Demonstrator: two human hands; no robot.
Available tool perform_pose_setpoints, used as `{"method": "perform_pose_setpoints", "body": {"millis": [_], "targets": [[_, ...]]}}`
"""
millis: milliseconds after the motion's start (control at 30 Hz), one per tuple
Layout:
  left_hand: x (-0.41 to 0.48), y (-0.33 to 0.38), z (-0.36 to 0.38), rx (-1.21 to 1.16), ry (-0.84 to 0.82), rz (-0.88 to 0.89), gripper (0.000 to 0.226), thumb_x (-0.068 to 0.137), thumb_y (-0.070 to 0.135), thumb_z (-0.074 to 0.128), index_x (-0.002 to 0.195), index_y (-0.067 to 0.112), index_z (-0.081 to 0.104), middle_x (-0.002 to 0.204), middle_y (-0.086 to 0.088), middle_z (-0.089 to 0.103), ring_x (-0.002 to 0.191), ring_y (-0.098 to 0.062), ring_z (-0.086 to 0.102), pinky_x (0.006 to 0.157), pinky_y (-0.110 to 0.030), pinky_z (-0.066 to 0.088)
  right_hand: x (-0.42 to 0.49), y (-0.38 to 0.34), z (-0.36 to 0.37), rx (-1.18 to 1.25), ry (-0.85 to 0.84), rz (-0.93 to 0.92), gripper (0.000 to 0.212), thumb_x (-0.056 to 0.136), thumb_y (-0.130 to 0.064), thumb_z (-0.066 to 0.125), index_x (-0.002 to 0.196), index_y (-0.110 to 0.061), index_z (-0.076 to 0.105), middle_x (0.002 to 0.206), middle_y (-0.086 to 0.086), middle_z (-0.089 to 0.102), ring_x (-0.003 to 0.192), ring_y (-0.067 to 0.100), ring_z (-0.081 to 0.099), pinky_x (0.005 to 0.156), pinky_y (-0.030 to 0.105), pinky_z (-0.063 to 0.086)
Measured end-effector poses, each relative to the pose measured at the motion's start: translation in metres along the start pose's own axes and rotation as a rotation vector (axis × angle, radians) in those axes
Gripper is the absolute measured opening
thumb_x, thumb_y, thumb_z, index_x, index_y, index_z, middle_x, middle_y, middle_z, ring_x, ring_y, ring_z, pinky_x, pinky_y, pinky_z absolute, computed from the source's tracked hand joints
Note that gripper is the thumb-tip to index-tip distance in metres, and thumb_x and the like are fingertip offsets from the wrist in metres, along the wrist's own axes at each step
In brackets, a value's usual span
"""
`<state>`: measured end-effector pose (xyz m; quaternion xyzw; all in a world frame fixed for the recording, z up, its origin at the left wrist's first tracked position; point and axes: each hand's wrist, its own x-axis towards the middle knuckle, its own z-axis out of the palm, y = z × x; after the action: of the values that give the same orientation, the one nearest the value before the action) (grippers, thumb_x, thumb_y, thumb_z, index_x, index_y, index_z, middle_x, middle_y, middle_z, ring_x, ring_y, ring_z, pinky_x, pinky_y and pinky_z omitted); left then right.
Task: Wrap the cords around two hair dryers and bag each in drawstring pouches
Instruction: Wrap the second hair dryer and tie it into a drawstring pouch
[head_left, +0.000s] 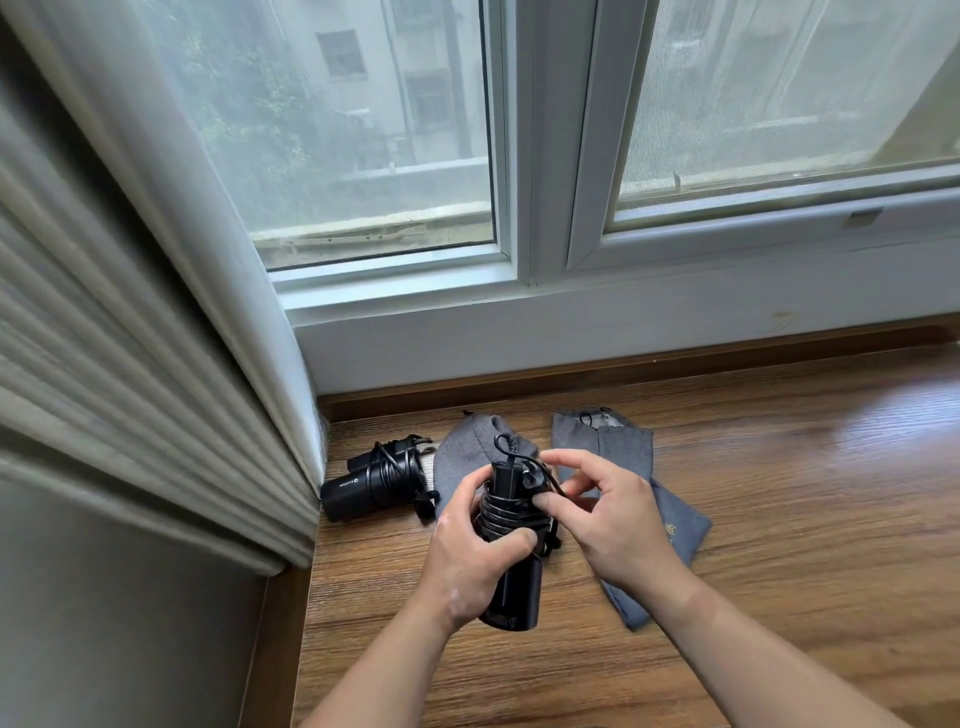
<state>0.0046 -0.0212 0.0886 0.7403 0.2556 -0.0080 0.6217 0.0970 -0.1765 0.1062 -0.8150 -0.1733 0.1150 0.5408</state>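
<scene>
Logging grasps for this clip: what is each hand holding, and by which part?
The left hand grips the black hair dryer around its cord-wrapped middle; the right hand pinches the cord near its plug end.

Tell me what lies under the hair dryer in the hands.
A grey pouch lies on the wooden surface beneath the held dryer. The dryer and the left hand cover the pouch's near end, which cannot be seen.

We see bare forearms (384, 670) (bare to the frame's edge), the left hand (467, 564) and right hand (621, 525) likewise uncovered.
</scene>
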Motion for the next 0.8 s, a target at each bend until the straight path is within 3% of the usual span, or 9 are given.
{"method": "perform_pose_setpoints", "body": {"millis": [133,233,300,533,633,700,800], "targets": [[-0.002,0.000,-0.003,0.038,-0.045,0.023,0.077,0.060,0.033,0.080,0.133,0.035,0.055,0.111,0.000,0.075,0.098,-0.014,0.074,0.086,-0.032,0.061,0.011,-0.003,-0.015,-0.111,-0.187,-0.123,0.039,0.078,-0.028,0.085,0.114,-0.040,0.074,0.072,-0.008,0.053,0.069,0.006,0.056,0.067,0.016,0.046],[-0.003,-0.001,-0.001,0.009,-0.042,0.022,0.075,0.062,0.031,0.081,0.133,0.033,0.056,0.111,-0.002,0.075,0.099,-0.017,0.074,0.088,-0.041,0.062,0.016,-0.008,-0.017,-0.201,-0.229,-0.205,0.034,0.080,-0.037,0.082,0.113,-0.042,0.074,0.072,-0.005,0.055,0.071,0.010,0.057,0.065,0.020,0.046],[-0.003,-0.002,-0.001,-0.005,-0.025,0.033,0.075,0.063,0.029,0.081,0.133,0.031,0.057,0.111,-0.003,0.075,0.100,-0.020,0.074,0.090,-0.047,0.062,0.017,-0.010,-0.017,-0.242,-0.217,-0.236,0.030,0.082,-0.040,0.079,0.112,-0.041,0.074,0.073,-0.006,0.056,0.074,0.011,0.059,0.066,0.020,0.047],[-0.009,-0.003,0.003,0.019,-0.027,0.095,0.080,0.063,0.027,0.081,0.137,0.037,0.052,0.114,0.005,0.075,0.106,-0.011,0.072,0.093,-0.034,0.059,0.022,-0.010,-0.017,-0.394,0.030,-0.184,0.026,0.083,-0.035,0.078,0.108,-0.026,0.076,0.074,-0.009,0.056,0.070,0.000,0.054,0.066,0.007,0.036],[-0.010,-0.004,0.004,-0.001,-0.051,0.091,0.082,0.062,0.028,0.083,0.138,0.037,0.053,0.116,0.004,0.075,0.110,-0.016,0.072,0.100,-0.045,0.057,0.026,-0.009,-0.023,-0.440,0.000,-0.165,0.033,0.085,-0.031,0.078,0.117,-0.027,0.072,0.077,-0.008,0.052,0.074,-0.001,0.052,0.068,0.009,0.035],[-0.009,-0.003,0.001,0.006,-0.071,0.107,0.084,0.064,0.027,0.084,0.140,0.034,0.052,0.120,-0.001,0.075,0.113,-0.019,0.071,0.103,-0.050,0.055,0.027,-0.005,-0.028,-0.382,-0.104,-0.121,0.035,0.086,-0.030,0.077,0.120,-0.032,0.070,0.089,-0.008,0.058,0.083,0.000,0.057,0.078,0.014,0.043],[-0.010,0.002,-0.004,0.032,-0.123,0.132,0.082,0.067,0.021,0.085,0.141,0.036,0.051,0.123,-0.002,0.074,0.117,-0.022,0.070,0.105,-0.052,0.053,0.026,0.001,-0.037,-0.058,-0.275,0.074,0.046,0.082,-0.020,0.076,0.125,-0.035,0.068,0.118,-0.007,0.066,0.106,0.005,0.065,0.099,0.027,0.052]]}}
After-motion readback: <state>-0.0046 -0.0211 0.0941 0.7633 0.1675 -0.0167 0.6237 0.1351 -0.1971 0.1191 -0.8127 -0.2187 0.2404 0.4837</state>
